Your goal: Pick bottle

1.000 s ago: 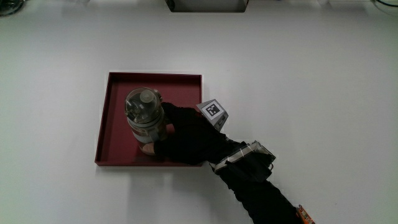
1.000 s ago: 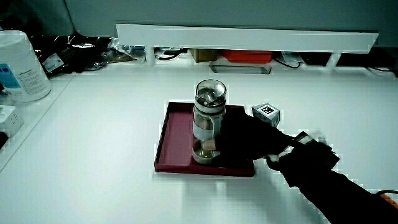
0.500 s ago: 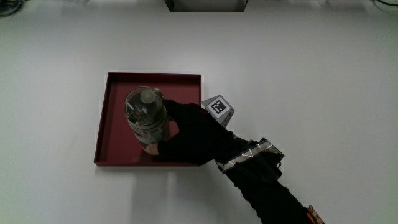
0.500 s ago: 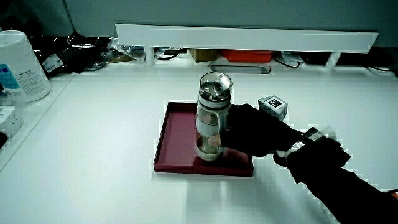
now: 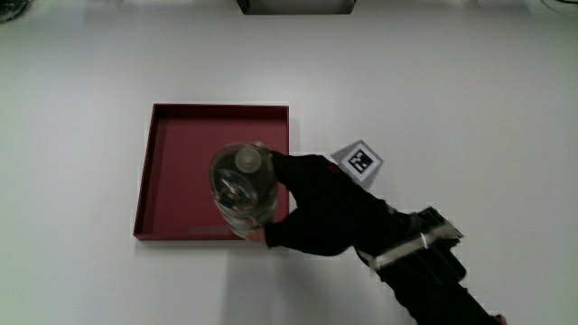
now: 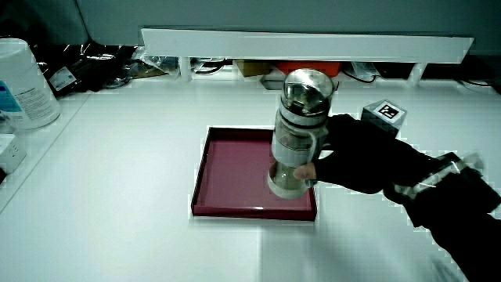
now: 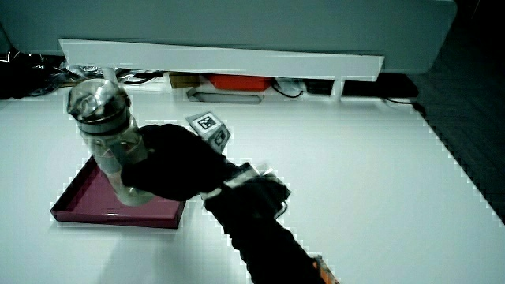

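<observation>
Standing almost straight up with its cap on top, the bottle (image 6: 298,133) leans just a little. It is lifted up over the red tray (image 5: 176,171), above the tray's edge that is nearer to the person. The hand (image 5: 321,203) wraps its fingers (image 6: 307,171) tight around the bottle's lower part, holding it from the side. The forearm (image 7: 260,229) reaches in low across the white table (image 5: 470,99), and the small patterned cube (image 5: 358,162) sits on the hand's back.

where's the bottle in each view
Main view: the bottle is over the red tray's corner nearest the hand.
Side view: bottle, held above the tray.
Side view: bottle, above the tray.
Shared landmark: the red tray.
</observation>
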Demonstrator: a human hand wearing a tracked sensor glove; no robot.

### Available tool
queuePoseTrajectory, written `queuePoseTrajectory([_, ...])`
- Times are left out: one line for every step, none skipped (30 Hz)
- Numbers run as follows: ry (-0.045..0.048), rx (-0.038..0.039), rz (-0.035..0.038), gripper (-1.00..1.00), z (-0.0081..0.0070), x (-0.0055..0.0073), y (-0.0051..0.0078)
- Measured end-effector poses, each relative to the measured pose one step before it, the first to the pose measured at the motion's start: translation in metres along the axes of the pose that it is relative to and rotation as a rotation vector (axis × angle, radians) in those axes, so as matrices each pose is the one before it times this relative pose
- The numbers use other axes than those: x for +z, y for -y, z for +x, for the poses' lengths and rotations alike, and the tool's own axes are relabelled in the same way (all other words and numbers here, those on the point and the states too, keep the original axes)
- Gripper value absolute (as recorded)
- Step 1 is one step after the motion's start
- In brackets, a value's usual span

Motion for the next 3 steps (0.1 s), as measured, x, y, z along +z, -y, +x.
queuePoseTrajectory([0.00347,0.0169,0.00516,1.0,-0.00237,0.00161,0.00582])
queuePoseTrajectory([-0.0102,0.01043,0.00097,1.0,-0.00191,0.00146,0.00543])
queuePoseTrajectory([-0.0233,-0.01298,0.00028,1.0,-0.00231,0.00133,0.00596])
